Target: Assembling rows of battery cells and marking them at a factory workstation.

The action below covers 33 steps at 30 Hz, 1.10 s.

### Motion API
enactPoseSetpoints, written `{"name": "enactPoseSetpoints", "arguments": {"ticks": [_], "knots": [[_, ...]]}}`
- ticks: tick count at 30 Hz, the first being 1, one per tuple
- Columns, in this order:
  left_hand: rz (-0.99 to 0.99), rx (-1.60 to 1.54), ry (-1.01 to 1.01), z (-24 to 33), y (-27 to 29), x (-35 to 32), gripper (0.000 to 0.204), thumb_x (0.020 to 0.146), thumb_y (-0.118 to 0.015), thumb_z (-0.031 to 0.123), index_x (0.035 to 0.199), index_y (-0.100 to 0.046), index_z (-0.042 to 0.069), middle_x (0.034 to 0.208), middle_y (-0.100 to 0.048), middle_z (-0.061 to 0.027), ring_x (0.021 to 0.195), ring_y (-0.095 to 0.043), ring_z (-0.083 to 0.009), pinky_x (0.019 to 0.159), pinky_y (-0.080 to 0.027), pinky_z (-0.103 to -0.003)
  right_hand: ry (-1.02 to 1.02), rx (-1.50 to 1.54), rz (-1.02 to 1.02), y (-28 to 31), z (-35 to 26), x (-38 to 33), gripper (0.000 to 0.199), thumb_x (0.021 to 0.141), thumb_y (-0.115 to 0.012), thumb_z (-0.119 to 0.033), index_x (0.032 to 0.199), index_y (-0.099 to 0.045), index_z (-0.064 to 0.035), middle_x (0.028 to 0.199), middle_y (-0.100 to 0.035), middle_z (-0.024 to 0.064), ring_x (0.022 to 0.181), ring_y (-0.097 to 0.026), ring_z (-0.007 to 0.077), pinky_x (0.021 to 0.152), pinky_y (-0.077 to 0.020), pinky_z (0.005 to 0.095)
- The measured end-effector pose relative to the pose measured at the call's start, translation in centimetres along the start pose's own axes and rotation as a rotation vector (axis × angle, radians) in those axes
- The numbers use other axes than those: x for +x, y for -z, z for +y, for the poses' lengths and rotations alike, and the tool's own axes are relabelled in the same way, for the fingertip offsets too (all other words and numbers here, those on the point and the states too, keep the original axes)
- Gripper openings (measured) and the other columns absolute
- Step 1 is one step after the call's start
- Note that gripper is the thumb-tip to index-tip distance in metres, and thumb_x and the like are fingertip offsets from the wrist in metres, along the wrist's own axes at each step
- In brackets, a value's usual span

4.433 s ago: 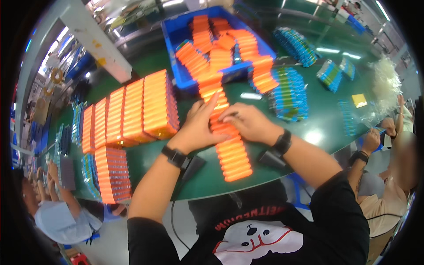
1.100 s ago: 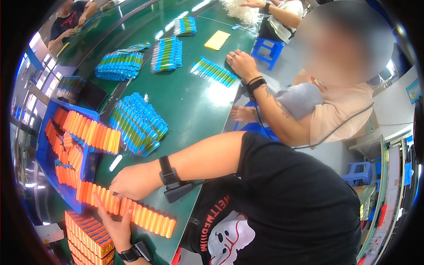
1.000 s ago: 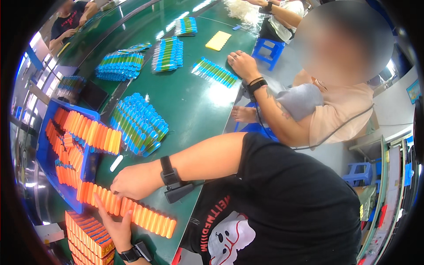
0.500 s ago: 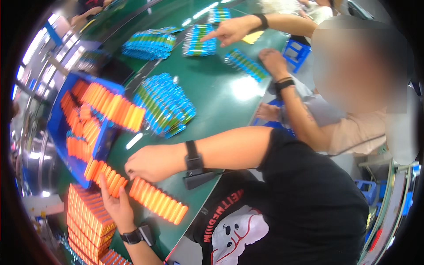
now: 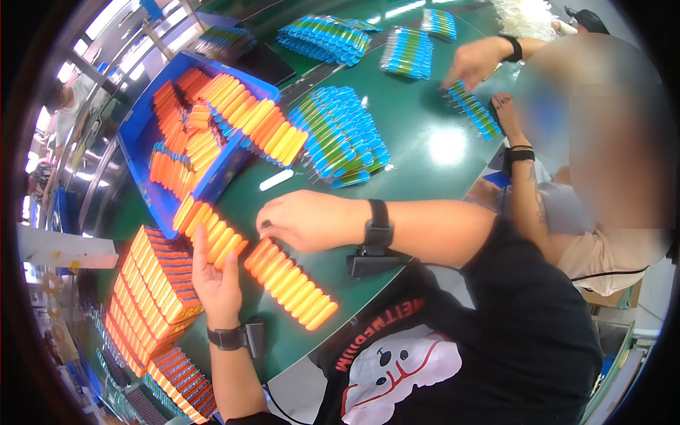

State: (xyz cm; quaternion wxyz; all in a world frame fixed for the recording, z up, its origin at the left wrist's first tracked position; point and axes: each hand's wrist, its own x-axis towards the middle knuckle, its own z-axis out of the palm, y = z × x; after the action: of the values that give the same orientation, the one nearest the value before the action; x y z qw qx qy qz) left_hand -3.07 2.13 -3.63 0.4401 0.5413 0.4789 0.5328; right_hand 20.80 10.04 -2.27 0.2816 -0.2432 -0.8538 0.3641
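Your left hand (image 5: 218, 292) lies over one ridged orange strip (image 5: 219, 239); your curled right hand (image 5: 308, 219) is at a second orange strip (image 5: 292, 283), just below. Cannot tell either grip. Separation appears underway; next calls for steady support.

Packs (image 5: 170, 170) in bin (image 5: 225, 170) on table (image 5: 421, 106)

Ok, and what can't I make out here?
Head view:
Right hand: its back hides most fingertips and anything they grip.
Left hand: three fingers hidden, apparently beneath the orange strip.
Blue tray: orange packs cover its floor.
White bundle: cut off by the top edge.
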Motion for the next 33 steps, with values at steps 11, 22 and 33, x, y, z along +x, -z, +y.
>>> {"name": "enactPoseSetpoints", "arguments": {"ticks": [11, 22, 33], "knots": [[-0.034, -0.053, -0.026, 1.2, -1.4, -1.3, 0.07, 0.095, -0.056, -0.01, 0.157, -0.025, -0.003, 0.149, -0.047, -0.0135, 0.127, -0.055, -0.0193, 0.108, -0.044, -0.032, -0.017, 0.148, 0.03, 1.1, -1.5, -0.1, 0.014, 0.099, -0.062, -0.012, 0.102, -0.067, 0.0002, 0.098, -0.067, 0.0123, 0.089, -0.068, 0.0241, 0.079, -0.0544, 0.0327], [-0.413, 0.444, -0.292, 3.5, -2.1, -3.6, 0.092, 0.082, -0.076, 0.033, 0.155, -0.034, -0.004, 0.142, -0.053, -0.0177, 0.124, -0.047, -0.0331, 0.113, -0.028, -0.042, -0.062, 0.654, -0.36, 2.2, -2.7, -1.0, 0.023, 0.102, -0.061, -0.022, 0.097, -0.07, -0.0017, 0.092, -0.073, 0.0065, 0.085, -0.07, 0.0151, 0.077, -0.0536, 0.0312], [-0.091, -0.074, 0.048, 3.1, -1.3, -1.2, 0.092, 0.084, -0.078, 0.014, 0.159, -0.026, 0.002, 0.143, -0.049, -0.0137, 0.132, -0.047, -0.0238, 0.112, -0.037, -0.039, -0.329, 0.858, -1.149, 2.1, -3.8, -1.0, 0.019, 0.1, -0.062, -0.011, 0.104, -0.071, 0.0052, 0.091, -0.074, 0.0078, 0.08, -0.069, 0.0133, 0.074, -0.0547, 0.0283]]}}
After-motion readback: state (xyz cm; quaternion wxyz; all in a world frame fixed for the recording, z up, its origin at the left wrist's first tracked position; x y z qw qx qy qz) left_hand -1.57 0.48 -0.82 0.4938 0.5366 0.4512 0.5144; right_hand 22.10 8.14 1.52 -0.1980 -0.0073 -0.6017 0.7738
